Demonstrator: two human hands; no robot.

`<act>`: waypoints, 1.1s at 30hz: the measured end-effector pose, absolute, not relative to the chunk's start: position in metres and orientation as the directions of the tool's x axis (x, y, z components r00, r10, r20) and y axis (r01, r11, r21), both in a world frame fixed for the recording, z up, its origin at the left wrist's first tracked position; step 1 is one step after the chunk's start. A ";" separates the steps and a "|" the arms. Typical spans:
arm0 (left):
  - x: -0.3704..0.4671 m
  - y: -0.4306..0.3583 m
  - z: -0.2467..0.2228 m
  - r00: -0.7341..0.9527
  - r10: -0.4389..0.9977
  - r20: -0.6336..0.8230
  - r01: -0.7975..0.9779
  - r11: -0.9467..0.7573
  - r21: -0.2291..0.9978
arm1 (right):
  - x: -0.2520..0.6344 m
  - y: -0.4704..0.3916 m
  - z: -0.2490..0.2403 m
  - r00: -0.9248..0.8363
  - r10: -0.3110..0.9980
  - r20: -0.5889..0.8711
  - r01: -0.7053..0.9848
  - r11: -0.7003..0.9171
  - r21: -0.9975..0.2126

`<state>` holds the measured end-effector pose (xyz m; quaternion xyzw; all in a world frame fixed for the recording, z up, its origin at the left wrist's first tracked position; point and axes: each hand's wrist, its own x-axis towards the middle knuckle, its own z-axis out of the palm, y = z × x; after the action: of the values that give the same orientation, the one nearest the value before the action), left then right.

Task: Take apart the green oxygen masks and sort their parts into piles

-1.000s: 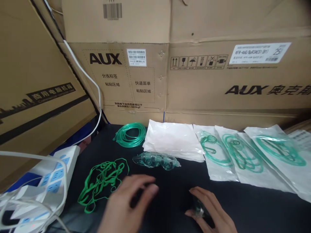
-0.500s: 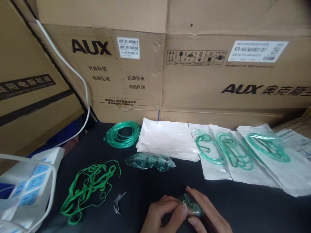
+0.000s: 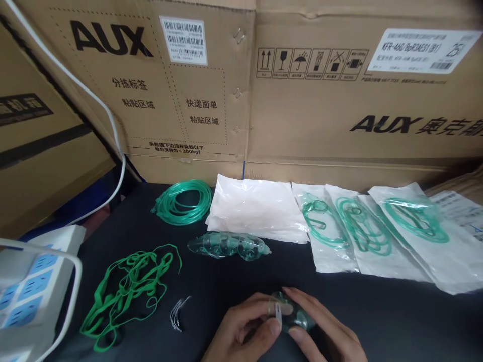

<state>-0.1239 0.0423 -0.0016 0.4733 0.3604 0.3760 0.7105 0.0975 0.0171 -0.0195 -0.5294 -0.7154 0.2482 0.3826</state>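
Note:
A clear green plastic mask [image 3: 301,318] is between my two hands at the bottom centre. My left hand [image 3: 245,327] pinches the mask's left edge, where a small pale strip [image 3: 278,312] shows beside the thumb. Around the mask's right side curl the fingers of my right hand [image 3: 326,329]. Several thin silvery strips [image 3: 177,312] lie on the black surface to the left. Further left is a tangle of green elastic cord [image 3: 132,286]. Behind my hands rests a nested row of clear green masks [image 3: 230,246].
Coiled green tubing [image 3: 183,202] and white packets [image 3: 256,208] lie at the back. Bagged tubing sets [image 3: 330,229] stand to the right. A large cardboard box [image 3: 302,125] closes off the rear. A power strip [image 3: 35,286] with a white cable is at left.
The head view has tilted down and shifted slightly. My left thumb and fingers have shifted on the mask's edge, and the pale strip now shows more upright. My right hand still holds the mask.

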 end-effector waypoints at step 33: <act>-0.122 0.039 0.005 0.190 0.982 0.017 0.213 -0.058 0.975 | 0.078 0.027 -0.003 -0.065 0.982 0.175 0.486 0.184 -0.854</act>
<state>-0.1217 0.0392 0.0047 0.6059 0.4929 0.4024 0.4775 0.0777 0.0272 -0.0031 -0.5567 -0.6594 0.3128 0.3967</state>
